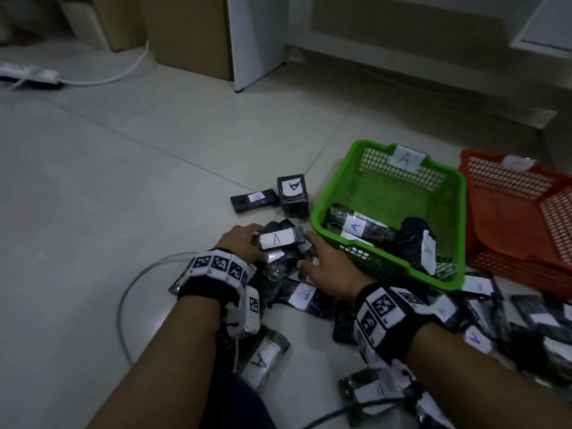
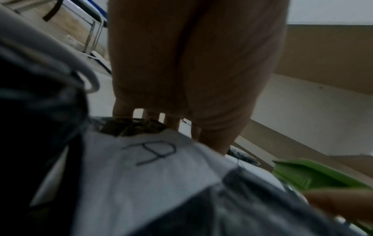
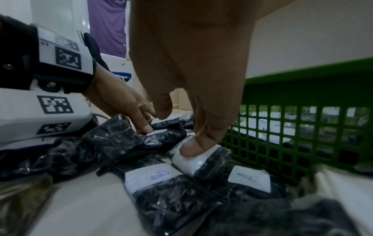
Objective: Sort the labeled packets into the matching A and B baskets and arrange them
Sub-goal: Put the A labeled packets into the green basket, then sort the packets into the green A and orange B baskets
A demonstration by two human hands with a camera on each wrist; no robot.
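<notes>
1. Head view: the left hand (image 1: 240, 243) grips a dark packet labeled A (image 1: 280, 239) atop the pile of packets (image 1: 297, 292) on the floor.
2. Right hand (image 1: 329, 267), fingers spread and relaxed, rests on the pile, its thumb (image 3: 191, 147) pressing a white label.
3. At 2 o'clock from the hands, the green A basket (image 1: 387, 267) holds several packets; the orange basket (image 1: 510, 230) sits just beside it at 3 o'clock.

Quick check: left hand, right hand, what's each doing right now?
Left hand: grips a packet labeled A on the pile.
Right hand: open, fingers reaching down; one fingertip presses a packet's white label.
</notes>
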